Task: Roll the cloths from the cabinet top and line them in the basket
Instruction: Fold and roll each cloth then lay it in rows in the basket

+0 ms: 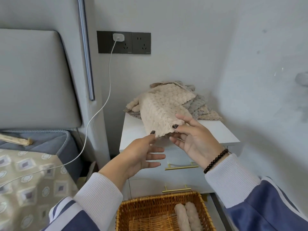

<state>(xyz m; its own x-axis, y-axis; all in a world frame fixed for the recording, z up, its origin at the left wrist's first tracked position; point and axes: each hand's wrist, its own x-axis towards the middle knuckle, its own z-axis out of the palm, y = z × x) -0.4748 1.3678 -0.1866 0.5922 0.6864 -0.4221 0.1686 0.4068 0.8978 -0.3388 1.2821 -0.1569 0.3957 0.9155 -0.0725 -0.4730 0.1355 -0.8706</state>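
Observation:
A beige fluffy cloth (164,112) stretches from the pile toward me, lifted off the white cabinet top (215,130). My left hand (143,152) pinches its near left corner between thumb and fingers. My right hand (195,139) pinches the near right corner, palm up. Behind it a heap of beige and grey cloths (198,104) lies at the back of the cabinet top. Below, a woven wicker basket (131,209) holds two rolled beige cloths (188,215) side by side along its right side.
A bed with a patterned cover (28,180) and a grey padded headboard (33,77) stands to the left. A white charger cable (100,110) runs from the wall socket (123,42) down to the bed. The cabinet drawers have gold handles (181,167). A wall is close on the right.

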